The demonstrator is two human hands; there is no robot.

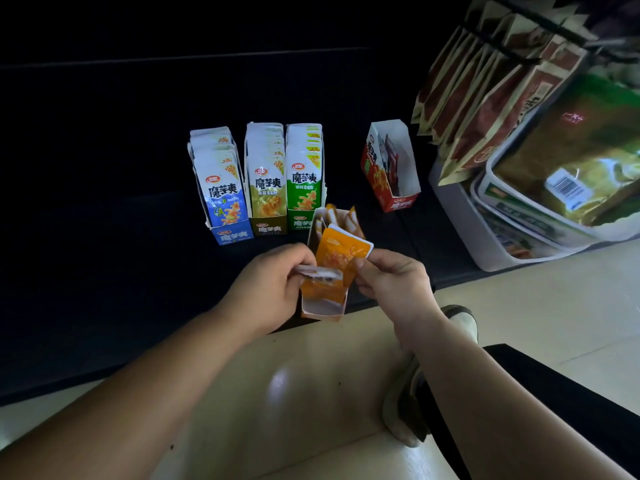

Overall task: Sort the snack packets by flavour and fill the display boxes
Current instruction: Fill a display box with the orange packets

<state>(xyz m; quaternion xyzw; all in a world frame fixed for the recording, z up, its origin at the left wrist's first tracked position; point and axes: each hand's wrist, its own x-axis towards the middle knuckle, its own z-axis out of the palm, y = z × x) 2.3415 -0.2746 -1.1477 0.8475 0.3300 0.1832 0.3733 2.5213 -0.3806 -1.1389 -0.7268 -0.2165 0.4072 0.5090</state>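
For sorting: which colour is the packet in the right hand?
Orange, with a white edge; the packet in the right hand shows in the head view.

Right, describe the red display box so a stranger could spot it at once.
Start at the row of three full cardboard display boxes, blue, olive and green, on the dark shelf. Off to their right, apart and angled, stands the red cardboard display box. Unlike its packed neighbours, it is mostly empty.

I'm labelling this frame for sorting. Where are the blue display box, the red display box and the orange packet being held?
Blue display box [232,236], head view: its lower front panel.
Red display box [370,168], head view: its left side wall.
Orange snack packet [341,254], head view: its printed front face.
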